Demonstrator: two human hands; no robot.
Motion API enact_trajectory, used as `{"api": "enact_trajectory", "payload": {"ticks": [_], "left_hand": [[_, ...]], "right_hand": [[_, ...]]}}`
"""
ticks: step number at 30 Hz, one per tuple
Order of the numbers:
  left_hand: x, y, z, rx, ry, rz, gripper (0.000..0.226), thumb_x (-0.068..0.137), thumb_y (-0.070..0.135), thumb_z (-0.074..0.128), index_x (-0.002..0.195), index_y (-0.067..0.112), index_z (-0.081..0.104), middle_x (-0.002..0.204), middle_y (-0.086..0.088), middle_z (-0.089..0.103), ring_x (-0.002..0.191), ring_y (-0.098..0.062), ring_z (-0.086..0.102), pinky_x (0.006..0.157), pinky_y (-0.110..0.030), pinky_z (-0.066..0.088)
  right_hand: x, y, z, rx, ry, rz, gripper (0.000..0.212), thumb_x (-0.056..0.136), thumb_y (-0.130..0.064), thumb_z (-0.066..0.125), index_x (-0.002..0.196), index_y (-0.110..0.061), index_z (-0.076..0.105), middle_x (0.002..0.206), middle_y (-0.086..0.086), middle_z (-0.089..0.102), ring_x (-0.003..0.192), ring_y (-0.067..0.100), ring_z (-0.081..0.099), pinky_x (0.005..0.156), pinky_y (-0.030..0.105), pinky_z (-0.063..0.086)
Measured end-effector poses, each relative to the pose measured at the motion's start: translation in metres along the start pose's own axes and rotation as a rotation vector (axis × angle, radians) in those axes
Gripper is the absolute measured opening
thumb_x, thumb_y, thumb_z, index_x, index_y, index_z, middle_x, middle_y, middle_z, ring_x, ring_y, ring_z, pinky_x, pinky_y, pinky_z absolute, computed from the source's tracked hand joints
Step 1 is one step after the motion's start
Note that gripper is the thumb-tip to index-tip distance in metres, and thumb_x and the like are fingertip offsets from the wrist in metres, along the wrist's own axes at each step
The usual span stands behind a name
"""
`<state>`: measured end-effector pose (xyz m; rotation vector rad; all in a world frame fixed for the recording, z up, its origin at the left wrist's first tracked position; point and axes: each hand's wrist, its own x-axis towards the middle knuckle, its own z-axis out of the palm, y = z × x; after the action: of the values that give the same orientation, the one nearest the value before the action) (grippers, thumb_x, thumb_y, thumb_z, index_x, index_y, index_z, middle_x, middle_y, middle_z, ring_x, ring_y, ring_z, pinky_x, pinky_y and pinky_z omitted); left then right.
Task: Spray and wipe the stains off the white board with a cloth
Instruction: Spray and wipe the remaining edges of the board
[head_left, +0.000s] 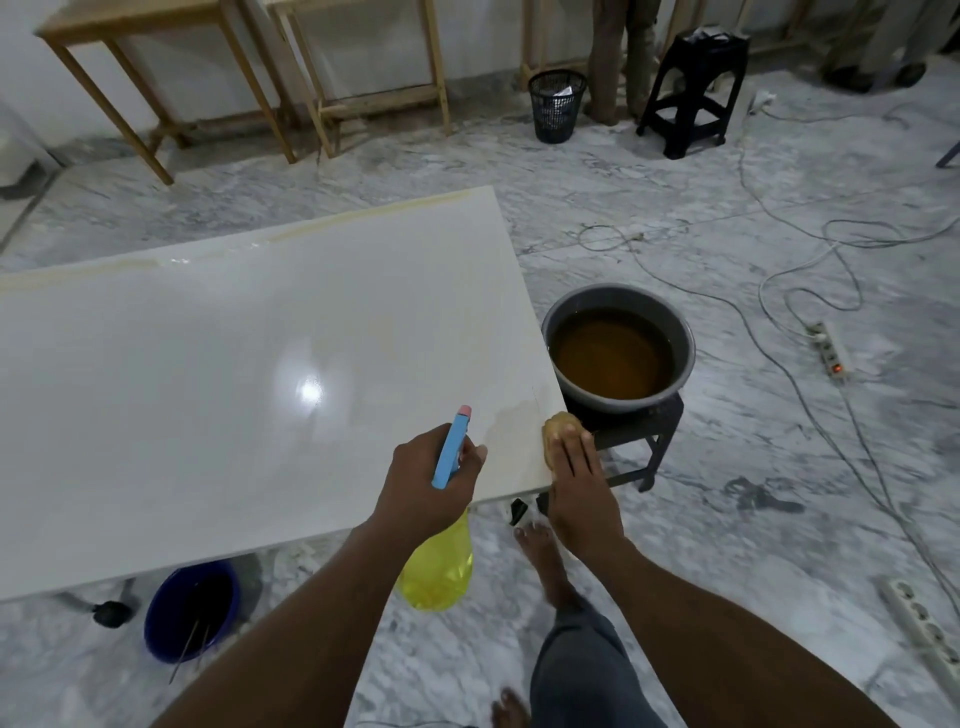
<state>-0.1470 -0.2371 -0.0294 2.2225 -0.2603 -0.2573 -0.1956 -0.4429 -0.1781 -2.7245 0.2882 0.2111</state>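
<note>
White board under cleaning, both hands engaged.

White board (234, 374) lies flat, glossy, with yellowish staining along its far edge and near its right corner. Left hand (426, 480) is clamped around a yellow spray bottle (439, 566) with a blue nozzle. Right hand (576, 483) presses flat on a yellowed cloth (558, 428) at the board's right edge, beside a basin (618, 345) of brown water.

Both forearms are left bare, with no sleeves seen. Grey trousers (582, 670) are worn on the legs. The feet (540, 556) are uncovered, no shoes.
</note>
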Motion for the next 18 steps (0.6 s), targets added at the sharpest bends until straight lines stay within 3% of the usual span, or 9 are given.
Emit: {"api": "enact_trajectory", "payload": {"ticks": [3,6,8,9,10,11,13,15,18], "left_hand": [[-0.017,0.006,0.004,-0.021,-0.034,-0.004,0.031,0.095,0.04,0.071,0.07,0.039,0.051,0.075,-0.01,0.07,0.065,-0.034,0.074,0.067,-0.056,0.061],[-0.023,0.012,0.004,-0.032,-0.062,0.018,0.026,0.091,0.044,0.069,0.072,0.036,0.053,0.075,-0.01,0.07,0.064,-0.033,0.074,0.066,-0.057,0.061],[-0.021,0.018,0.003,-0.035,-0.071,0.032,0.026,0.092,0.044,0.069,0.073,0.035,0.053,0.075,-0.01,0.07,0.065,-0.033,0.074,0.065,-0.056,0.062],[-0.019,0.019,0.003,-0.028,-0.072,0.04,0.026,0.093,0.041,0.07,0.074,0.035,0.053,0.076,-0.01,0.07,0.065,-0.032,0.074,0.066,-0.056,0.062],[-0.016,0.021,0.002,-0.021,-0.07,0.048,0.028,0.095,0.038,0.071,0.074,0.035,0.053,0.076,-0.01,0.07,0.066,-0.032,0.074,0.066,-0.056,0.062],[-0.014,0.023,0.0,-0.018,-0.067,0.053,0.028,0.096,0.035,0.071,0.075,0.034,0.054,0.077,-0.01,0.071,0.067,-0.032,0.074,0.067,-0.056,0.062],[-0.007,0.029,-0.004,-0.025,-0.061,0.057,0.026,0.096,0.036,0.071,0.076,0.033,0.055,0.079,-0.01,0.072,0.067,-0.033,0.075,0.068,-0.056,0.063],[0.001,0.036,-0.007,-0.029,-0.071,0.067,0.022,0.094,0.042,0.068,0.078,0.033,0.056,0.082,-0.01,0.072,0.068,-0.033,0.074,0.069,-0.056,0.063],[0.017,0.046,-0.008,-0.015,-0.111,0.075,0.022,0.095,0.041,0.068,0.081,0.027,0.059,0.081,-0.011,0.07,0.07,-0.035,0.074,0.071,-0.057,0.062]], "right_hand": [[-0.023,0.001,-0.01,0.023,-0.073,0.005,0.094,0.088,-0.009,0.062,0.159,-0.015,0.001,0.167,0.002,-0.011,0.153,0.027,-0.014,0.116,0.037,0.038],[-0.043,0.004,-0.021,0.017,-0.089,-0.022,0.088,0.09,-0.003,0.058,0.159,-0.017,0.004,0.167,0.0,-0.007,0.154,0.025,-0.01,0.118,0.03,0.029],[-0.051,0.007,-0.034,0.063,-0.125,-0.068,0.083,0.089,-0.001,0.059,0.158,-0.015,0.015,0.167,0.0,0.007,0.154,0.026,0.007,0.117,0.028,0.029],[-0.052,0.009,-0.041,0.168,-0.143,-0.048,0.074,0.089,0.0,0.058,0.155,-0.014,0.027,0.163,0.004,0.024,0.148,0.026,0.029,0.11,0.026,0.038],[-0.051,0.01,-0.054,0.333,-0.156,0.027,0.059,0.091,0.0,0.055,0.147,-0.015,0.042,0.15,0.01,0.045,0.128,0.021,0.052,0.096,0.024,0.049],[-0.048,0.01,-0.066,0.517,-0.173,0.178,0.044,0.092,-0.002,0.051,0.134,-0.016,0.055,0.128,0.014,0.06,0.103,0.017,0.062,0.081,0.025,0.055],[-0.042,0.011,-0.099,0.893,-0.177,0.534,0.023,0.091,-0.005,0.051,0.107,-0.009,0.068,0.091,0.016,0.066,0.077,0.022,0.063,0.068,0.038,0.057],[-0.036,0.012,-0.132,1.377,-0.202,0.762,0.023,0.098,-0.012,0.048,0.095,-0.003,0.069,0.082,0.019,0.07,0.077,0.03,0.064,0.064,0.039,0.059],[-0.019,0.007,-0.171,1.934,-0.147,0.711,0.036,0.102,-0.029,0.043,0.119,-0.005,0.064,0.096,0.019,0.077,0.09,0.035,0.072,0.065,0.043,0.064]]}}
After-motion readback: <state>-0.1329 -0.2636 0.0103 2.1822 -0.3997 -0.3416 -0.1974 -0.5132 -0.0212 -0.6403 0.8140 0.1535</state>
